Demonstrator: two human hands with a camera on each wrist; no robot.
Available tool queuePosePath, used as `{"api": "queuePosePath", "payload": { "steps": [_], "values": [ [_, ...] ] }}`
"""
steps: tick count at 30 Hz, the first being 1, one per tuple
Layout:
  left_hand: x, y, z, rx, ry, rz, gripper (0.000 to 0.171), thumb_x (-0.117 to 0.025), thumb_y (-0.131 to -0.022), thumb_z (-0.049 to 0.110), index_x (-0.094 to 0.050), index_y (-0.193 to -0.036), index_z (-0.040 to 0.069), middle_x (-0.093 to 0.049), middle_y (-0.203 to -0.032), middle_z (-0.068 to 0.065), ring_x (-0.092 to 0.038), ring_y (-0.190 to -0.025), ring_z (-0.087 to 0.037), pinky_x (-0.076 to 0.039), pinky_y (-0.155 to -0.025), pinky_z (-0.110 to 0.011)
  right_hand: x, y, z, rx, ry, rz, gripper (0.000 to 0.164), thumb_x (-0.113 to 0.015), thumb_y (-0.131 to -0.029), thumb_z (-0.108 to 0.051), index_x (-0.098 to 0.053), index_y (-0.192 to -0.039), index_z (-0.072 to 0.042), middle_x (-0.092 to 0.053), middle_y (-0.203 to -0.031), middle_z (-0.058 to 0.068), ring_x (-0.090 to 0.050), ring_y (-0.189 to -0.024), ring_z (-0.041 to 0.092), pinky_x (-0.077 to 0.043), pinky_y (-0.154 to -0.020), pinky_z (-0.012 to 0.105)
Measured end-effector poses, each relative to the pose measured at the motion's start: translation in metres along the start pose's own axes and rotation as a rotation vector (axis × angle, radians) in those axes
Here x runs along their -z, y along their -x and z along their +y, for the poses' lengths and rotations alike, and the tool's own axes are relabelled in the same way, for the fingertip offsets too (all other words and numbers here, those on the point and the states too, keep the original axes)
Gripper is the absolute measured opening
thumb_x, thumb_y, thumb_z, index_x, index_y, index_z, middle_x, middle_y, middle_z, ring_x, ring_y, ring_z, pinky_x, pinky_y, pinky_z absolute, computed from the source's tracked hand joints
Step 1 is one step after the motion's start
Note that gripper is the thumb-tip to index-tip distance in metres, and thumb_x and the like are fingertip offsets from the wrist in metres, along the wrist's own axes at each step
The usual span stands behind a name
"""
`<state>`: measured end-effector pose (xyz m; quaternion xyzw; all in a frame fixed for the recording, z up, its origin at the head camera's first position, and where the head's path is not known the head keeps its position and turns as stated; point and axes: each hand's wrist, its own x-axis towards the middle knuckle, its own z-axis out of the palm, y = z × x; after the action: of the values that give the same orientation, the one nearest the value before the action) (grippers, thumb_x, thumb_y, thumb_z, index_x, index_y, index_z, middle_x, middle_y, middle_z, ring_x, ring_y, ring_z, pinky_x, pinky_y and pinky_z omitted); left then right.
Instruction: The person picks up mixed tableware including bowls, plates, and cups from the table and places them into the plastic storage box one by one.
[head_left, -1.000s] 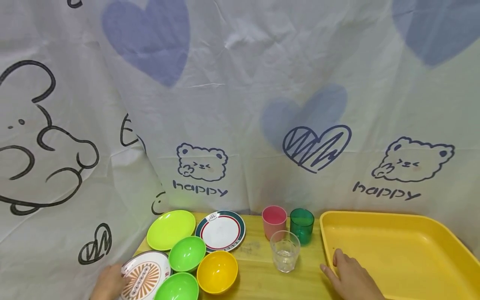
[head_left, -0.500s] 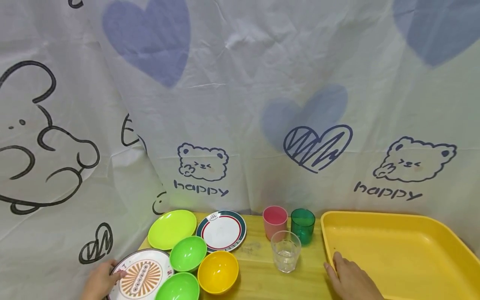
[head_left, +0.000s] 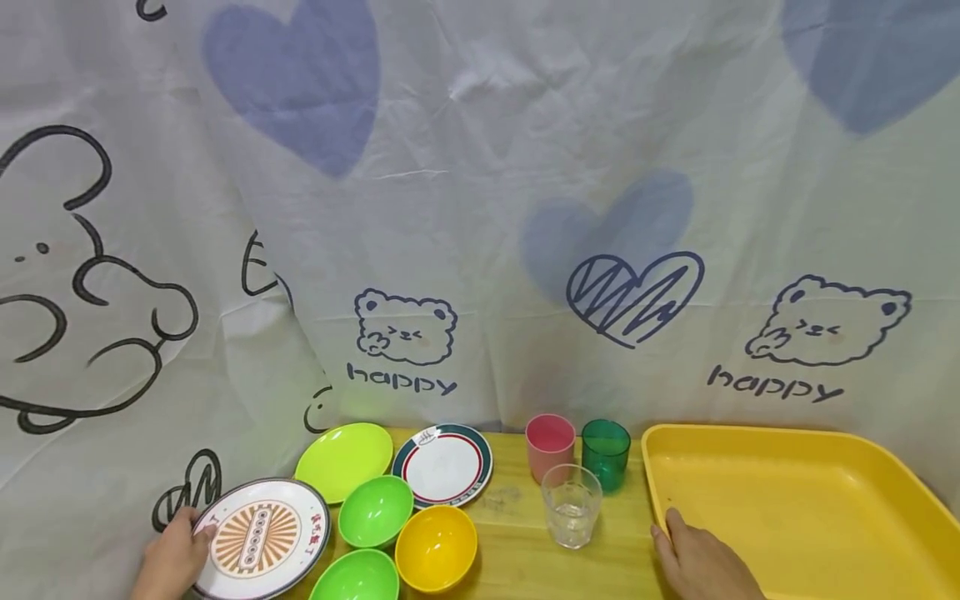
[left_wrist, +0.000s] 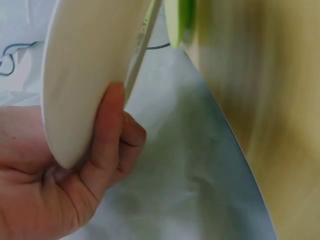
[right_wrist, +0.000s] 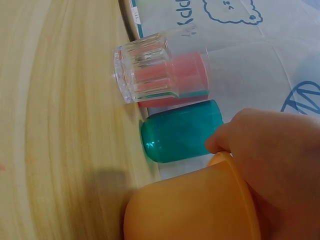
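Note:
My left hand grips the left edge of a white plate with an orange sunburst print, thumb on its face. In the left wrist view the plate's pale underside shows, tilted steeply, with fingers pressed against it. My right hand holds the left rim of a large yellow tray, its fingertips around the rim. In the right wrist view a fingertip lies over that rim, close to a green cup; part of the hand is hidden.
Two green bowls, a yellow bowl, a lime plate and a dark-rimmed plate crowd the table's left. A pink cup and a clear glass stand left of the tray. A printed cloth hangs behind.
My left hand has taken hold of the sunburst plate's edge and drawn it left and up, away from the bowls. My right thumb has closed in on the tray rim.

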<state>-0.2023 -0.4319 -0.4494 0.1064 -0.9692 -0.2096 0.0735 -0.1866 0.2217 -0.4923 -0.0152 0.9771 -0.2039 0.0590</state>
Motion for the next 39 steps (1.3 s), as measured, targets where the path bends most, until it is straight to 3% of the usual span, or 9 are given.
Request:
{"api": "queuePosePath", "payload": {
  "steps": [3,6,13,17,23,28,33,39],
  "values": [
    [0.001,-0.003,0.007,0.015,0.027,0.028,0.035,-0.049,-0.094,0.011,-0.038,-0.111,-0.017,-0.051,-0.101,-0.039,-0.049,-0.097,-0.059,-0.042,-0.078,-0.061,0.000,0.000,0.000,-0.008,0.012,0.004,0.072,-0.016,-0.095,-0.064,-0.053,-0.102,-0.003,-0.048,-0.069,0.001,-0.047,-0.062,0.016,-0.044,-0.057,0.039],
    [0.001,-0.005,0.013,0.049,0.063,0.048,0.034,-0.047,-0.095,0.012,-0.038,-0.112,-0.016,-0.051,-0.102,-0.038,-0.051,-0.096,-0.054,-0.043,-0.077,-0.059,-0.001,0.000,0.000,0.001,0.014,0.014,0.065,-0.018,-0.097,-0.060,-0.052,-0.096,-0.005,-0.046,-0.066,0.001,-0.045,-0.059,0.017,-0.040,-0.054,0.037],
    [-0.003,-0.015,0.034,0.069,0.229,0.078,0.046,-0.044,-0.099,0.021,-0.035,-0.128,-0.013,-0.048,-0.112,-0.037,-0.051,-0.097,-0.044,-0.042,-0.080,-0.055,0.000,-0.001,0.000,-0.004,0.046,0.027,0.068,-0.017,-0.097,-0.060,-0.055,-0.098,-0.003,-0.050,-0.068,0.001,-0.049,-0.061,0.016,-0.044,-0.056,0.039],
    [-0.006,-0.020,0.045,0.072,0.284,0.097,0.042,-0.044,-0.099,0.018,-0.036,-0.127,-0.013,-0.055,-0.101,-0.031,-0.055,-0.083,-0.033,-0.044,-0.067,-0.038,0.001,-0.002,0.000,0.006,0.047,0.033,0.064,-0.021,-0.098,-0.057,-0.055,-0.100,-0.003,-0.052,-0.069,0.001,-0.050,-0.061,0.015,-0.045,-0.057,0.040],
    [-0.009,-0.025,0.055,0.103,0.440,0.132,0.040,-0.038,-0.100,0.012,-0.031,-0.130,-0.015,-0.052,-0.094,-0.022,-0.051,-0.070,-0.017,-0.044,-0.053,-0.024,-0.002,-0.001,0.001,0.025,0.041,0.055,0.056,-0.030,-0.100,-0.050,-0.056,-0.105,0.000,-0.058,-0.074,0.003,-0.057,-0.066,0.019,-0.049,-0.060,0.043],
    [-0.012,-0.030,0.061,0.122,0.626,0.102,0.044,-0.032,-0.102,0.012,-0.021,-0.133,-0.016,-0.051,-0.096,-0.020,-0.053,-0.067,-0.008,-0.049,-0.054,-0.023,-0.004,-0.002,0.001,0.015,0.020,0.016,0.063,-0.027,-0.098,-0.056,-0.055,-0.107,-0.001,-0.056,-0.074,0.001,-0.056,-0.066,0.017,-0.049,-0.062,0.042],
    [-0.014,-0.034,0.077,0.129,0.740,0.044,0.051,-0.027,-0.103,0.016,-0.009,-0.141,-0.012,-0.047,-0.101,-0.019,-0.054,-0.067,-0.008,-0.051,-0.055,-0.023,-0.003,-0.003,0.000,0.003,0.030,0.000,0.074,-0.020,-0.096,-0.062,-0.054,-0.110,0.002,-0.057,-0.076,0.003,-0.056,-0.068,0.017,-0.049,-0.064,0.043],
    [-0.018,-0.032,0.091,0.129,0.828,0.036,0.053,-0.027,-0.102,0.014,-0.004,-0.144,-0.008,-0.043,-0.109,-0.022,-0.053,-0.072,-0.004,-0.050,-0.059,-0.020,0.000,-0.003,0.003,0.007,0.024,0.007,0.048,-0.033,-0.100,-0.045,-0.054,-0.102,-0.002,-0.053,-0.070,0.002,-0.054,-0.063,0.017,-0.046,-0.057,0.040]
  ]
}}
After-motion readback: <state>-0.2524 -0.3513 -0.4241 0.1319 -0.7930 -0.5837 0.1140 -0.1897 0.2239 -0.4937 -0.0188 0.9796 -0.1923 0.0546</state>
